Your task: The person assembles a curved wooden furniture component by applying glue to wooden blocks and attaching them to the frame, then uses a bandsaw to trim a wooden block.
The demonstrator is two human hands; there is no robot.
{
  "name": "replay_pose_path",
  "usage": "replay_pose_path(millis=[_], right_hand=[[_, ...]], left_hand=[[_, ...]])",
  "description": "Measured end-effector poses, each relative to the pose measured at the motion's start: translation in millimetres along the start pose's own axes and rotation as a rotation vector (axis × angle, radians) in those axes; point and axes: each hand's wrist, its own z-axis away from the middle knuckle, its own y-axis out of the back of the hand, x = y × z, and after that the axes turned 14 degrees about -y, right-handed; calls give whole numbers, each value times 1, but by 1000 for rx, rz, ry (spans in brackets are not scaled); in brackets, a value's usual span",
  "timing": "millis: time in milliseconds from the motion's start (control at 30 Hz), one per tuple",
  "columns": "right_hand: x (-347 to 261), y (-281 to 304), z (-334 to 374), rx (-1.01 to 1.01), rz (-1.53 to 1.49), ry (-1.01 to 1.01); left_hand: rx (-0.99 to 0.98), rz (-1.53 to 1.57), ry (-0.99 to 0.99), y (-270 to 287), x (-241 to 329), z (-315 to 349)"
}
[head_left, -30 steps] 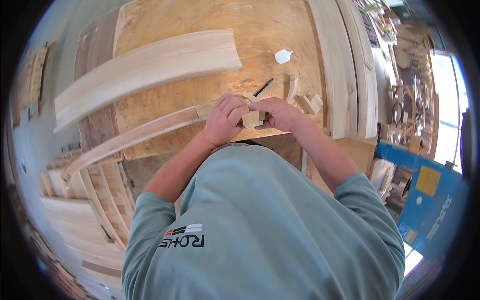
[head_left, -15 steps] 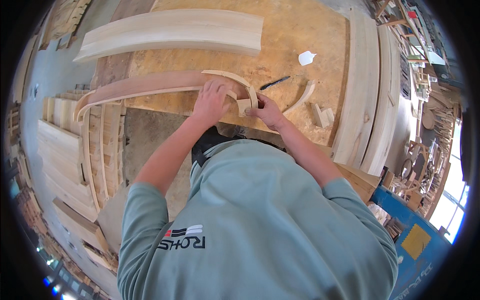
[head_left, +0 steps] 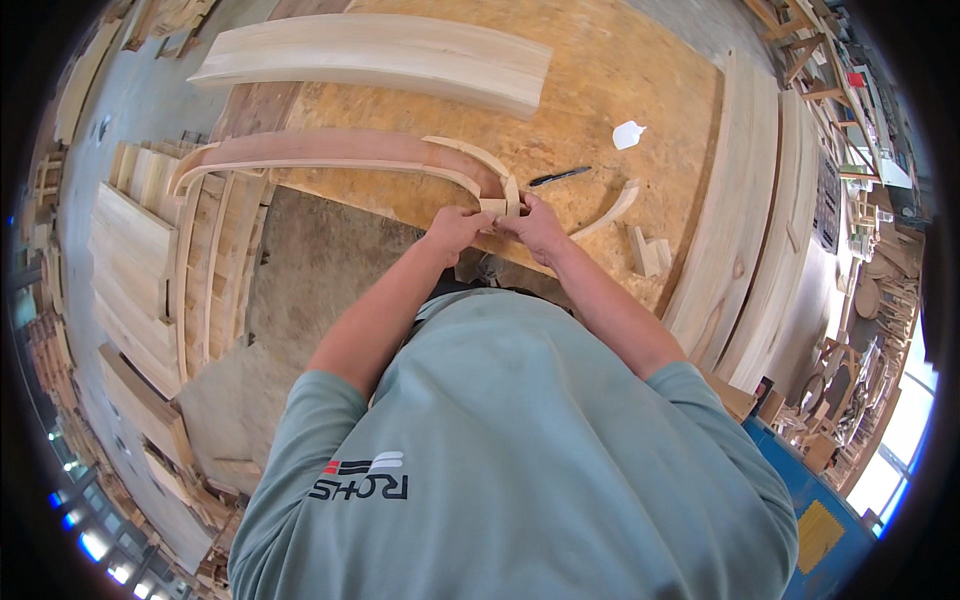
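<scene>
A long curved wooden template [head_left: 330, 150] with pale strips along its edges lies along the near side of the workbench. At its right end, a small pale wooden block [head_left: 492, 205] sits against a short curved strip [head_left: 511, 193]. My left hand [head_left: 458, 228] is closed at the block's near left side, fingertips pressed to it. Opposite, my right hand [head_left: 533, 228] pinches the block's near right corner, its fingers beside the strip. The fingers partly hide the block's near face.
On the workbench [head_left: 400, 110] lie a wide curved board [head_left: 370, 55], a black pen [head_left: 560, 177], a white bottle [head_left: 628, 134], a loose curved piece [head_left: 608, 210] and small wood offcuts [head_left: 648, 250]. Long planks [head_left: 725, 200] line the right. Stacked boards [head_left: 130, 270] stand left.
My left hand has moved off the template's edge, right and nearer, to the block. My right hand stays at the block. The whole view has shifted slightly.
</scene>
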Motion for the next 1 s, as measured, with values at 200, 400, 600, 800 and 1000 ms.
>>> replay_pose_path(millis=[200, 400, 600, 800, 1000], right_hand=[[-4, -6, 2, 95, 153, -2], [2, -9, -4, 165, 200, -22], [3, -6, -3, 133, 188, -22], [1, 7, -2, 231, 595, 48], [-60, 120, -2, 929, 557, 350]], left_hand=[[-7, -225, 2, -2, 15, 3], [-10, -279, 8, -1, 13, 1], [15, -342, -39, -1, 0, -3], [5, -573, -34, -6, 0, -6], [80, -411, -98, -8, -8, 0]])
